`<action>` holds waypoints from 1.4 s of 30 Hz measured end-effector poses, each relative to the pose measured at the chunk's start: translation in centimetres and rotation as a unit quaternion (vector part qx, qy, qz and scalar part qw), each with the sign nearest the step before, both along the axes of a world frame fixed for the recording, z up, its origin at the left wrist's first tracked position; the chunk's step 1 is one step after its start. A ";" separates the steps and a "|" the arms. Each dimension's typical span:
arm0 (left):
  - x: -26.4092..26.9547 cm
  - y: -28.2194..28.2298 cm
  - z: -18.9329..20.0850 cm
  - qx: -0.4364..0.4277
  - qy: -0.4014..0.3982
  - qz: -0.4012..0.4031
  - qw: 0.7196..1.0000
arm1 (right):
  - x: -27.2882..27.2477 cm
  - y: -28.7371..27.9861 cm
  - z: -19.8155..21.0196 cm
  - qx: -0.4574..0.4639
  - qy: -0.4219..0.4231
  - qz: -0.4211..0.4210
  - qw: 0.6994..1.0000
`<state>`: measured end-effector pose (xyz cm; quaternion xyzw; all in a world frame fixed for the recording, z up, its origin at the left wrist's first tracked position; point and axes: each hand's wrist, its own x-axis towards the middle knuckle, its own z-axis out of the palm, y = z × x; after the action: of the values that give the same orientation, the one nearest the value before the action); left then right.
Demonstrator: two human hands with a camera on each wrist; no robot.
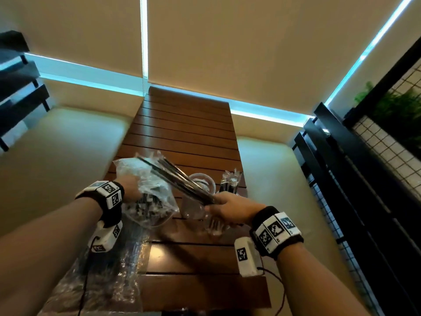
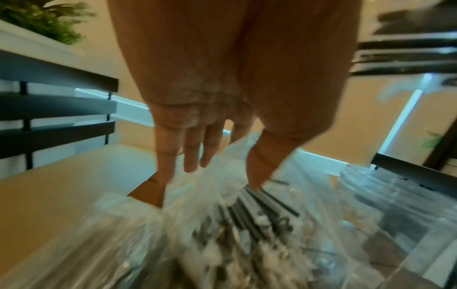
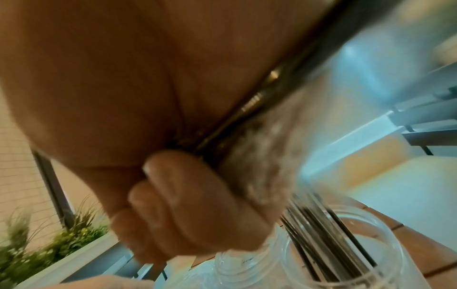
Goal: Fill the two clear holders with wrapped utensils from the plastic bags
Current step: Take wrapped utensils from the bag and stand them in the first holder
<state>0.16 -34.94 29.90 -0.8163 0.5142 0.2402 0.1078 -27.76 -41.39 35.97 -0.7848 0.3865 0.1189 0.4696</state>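
We stand at the long brown slatted wooden table (image 1: 186, 133). Our right hand (image 1: 230, 209) has its fingers curled tight around a bundle of long dark utensils in clear wrappers (image 1: 175, 179). The bundle slopes up and away from this hand, above the near clear round plastic holder (image 1: 200, 185), which stands on the table and looks still nearly empty. The second clear holder (image 1: 229, 187), just beside the first one on its far right side, already carries wrapped utensils standing upright.

Our left hand (image 2: 205, 136) keeps its fingers nearly straight and presses them on the crumpled clear plastic bag (image 1: 145, 192), which lies on the left of the near holder and still has many utensils inside. It does not pinch the bag, as far as we can see.

We think some things can go wrong here. The bundle is long and held only at one end, so the smooth wrappers can slide and some pieces may fall on the table. If the bundle comes down tilted, its ends can catch the rim and push the light holder over. The bag, only pressed, may slide or spill.
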 end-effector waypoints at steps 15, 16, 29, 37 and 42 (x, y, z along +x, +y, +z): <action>-11.0 -2.6 11.6 -0.487 0.515 0.351 0.612 | 7.7 0.4 -1.5 -0.227 -0.265 -0.001 0.937; -10.8 -2.5 11.5 -0.504 0.474 0.328 0.643 | 7.7 0.2 -1.3 -0.218 -0.274 0.030 0.936; -8.7 -1.2 10.7 -0.508 0.181 0.086 0.838 | 8.2 -1.8 13.3 -0.369 -0.398 -0.038 0.839; -8.9 -1.6 10.8 -0.519 0.222 0.068 0.822 | 8.3 -1.9 11.7 -0.338 -0.438 -0.087 0.829; -11.5 -2.8 11.8 -0.529 0.191 0.055 0.825 | 7.9 -1.5 10.2 -0.321 -0.447 -0.059 0.833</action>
<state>-11.30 -37.78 41.66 -0.7131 0.5271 0.0881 -0.4538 -19.85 -42.87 46.19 -0.8346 0.1966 -0.4040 0.3188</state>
